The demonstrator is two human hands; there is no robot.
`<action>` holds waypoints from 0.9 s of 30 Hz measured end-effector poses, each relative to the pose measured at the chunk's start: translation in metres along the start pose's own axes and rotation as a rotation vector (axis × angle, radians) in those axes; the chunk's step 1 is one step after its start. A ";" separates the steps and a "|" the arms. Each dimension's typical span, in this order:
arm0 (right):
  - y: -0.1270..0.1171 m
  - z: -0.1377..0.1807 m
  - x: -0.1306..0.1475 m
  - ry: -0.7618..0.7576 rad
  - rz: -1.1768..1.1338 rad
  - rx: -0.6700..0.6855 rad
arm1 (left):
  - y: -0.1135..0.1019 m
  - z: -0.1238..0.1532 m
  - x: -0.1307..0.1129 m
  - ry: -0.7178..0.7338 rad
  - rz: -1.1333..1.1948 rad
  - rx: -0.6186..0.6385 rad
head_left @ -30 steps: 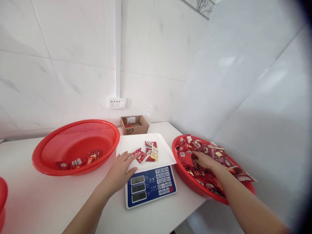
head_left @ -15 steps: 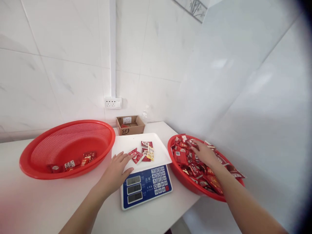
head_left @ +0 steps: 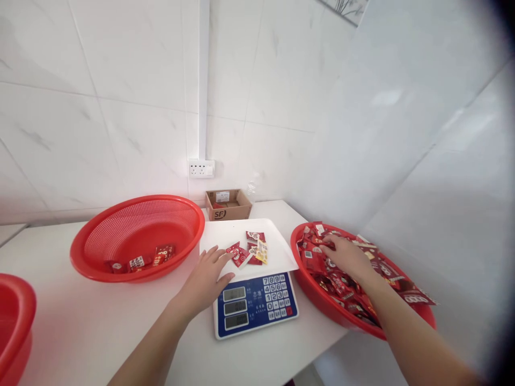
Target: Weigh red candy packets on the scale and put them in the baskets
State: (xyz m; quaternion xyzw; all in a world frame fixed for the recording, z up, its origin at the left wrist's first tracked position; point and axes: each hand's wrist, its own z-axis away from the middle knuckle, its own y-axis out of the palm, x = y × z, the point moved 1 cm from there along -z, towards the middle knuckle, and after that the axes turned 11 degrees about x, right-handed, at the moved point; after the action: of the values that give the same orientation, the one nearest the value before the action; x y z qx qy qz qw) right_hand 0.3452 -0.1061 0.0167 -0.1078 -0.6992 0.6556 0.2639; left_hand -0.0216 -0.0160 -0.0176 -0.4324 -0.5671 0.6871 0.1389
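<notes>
My left hand (head_left: 206, 280) hovers at the near left edge of the scale's white pan (head_left: 217, 230), fingers spread and holding nothing. Its fingertips come close to a red snack packet (head_left: 237, 254) on the pan. Beside that packet lie other red packets (head_left: 255, 236) and a yellow one (head_left: 261, 251). My right hand (head_left: 348, 260) reaches into the right red basin (head_left: 317, 299) among a heap of mostly red snack packets (head_left: 341, 281). Thumb and forefinger there are apart, while the other fingers are partly hidden. The scale's blue panel (head_left: 255, 305) faces me, its digits too dim to read.
A red mesh-sided basket (head_left: 96, 236) with a few packets (head_left: 137, 262) stands left of the scale. Another red basin (head_left: 18, 305) enters at the left edge. An open cardboard box (head_left: 229, 212) stands behind the pan, below a wall socket (head_left: 201, 169). A wall closes the right side.
My view has turned left, so everything sits further right and another red basin appears at the left. The right hand has shifted slightly among the packets. Items on the pan look the same.
</notes>
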 end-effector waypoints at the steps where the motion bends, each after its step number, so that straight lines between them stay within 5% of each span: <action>1: -0.001 0.001 0.005 -0.025 -0.042 -0.015 | 0.000 0.000 0.000 -0.002 0.003 0.005; 7: 0.009 0.003 0.053 -0.199 -0.317 -0.062 | -0.002 0.002 -0.002 -0.010 0.007 0.030; 13: 0.037 -0.003 0.095 -0.279 -0.548 0.027 | -0.001 0.003 -0.001 0.014 0.014 0.013; 27: 0.054 -0.011 0.113 -0.350 -0.716 0.050 | -0.003 0.004 -0.001 0.008 0.028 0.007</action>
State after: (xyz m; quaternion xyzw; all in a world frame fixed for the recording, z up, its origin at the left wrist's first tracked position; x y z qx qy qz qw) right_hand 0.2455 -0.0342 -0.0102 0.2628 -0.7108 0.5474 0.3551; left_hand -0.0249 -0.0182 -0.0141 -0.4427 -0.5582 0.6890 0.1331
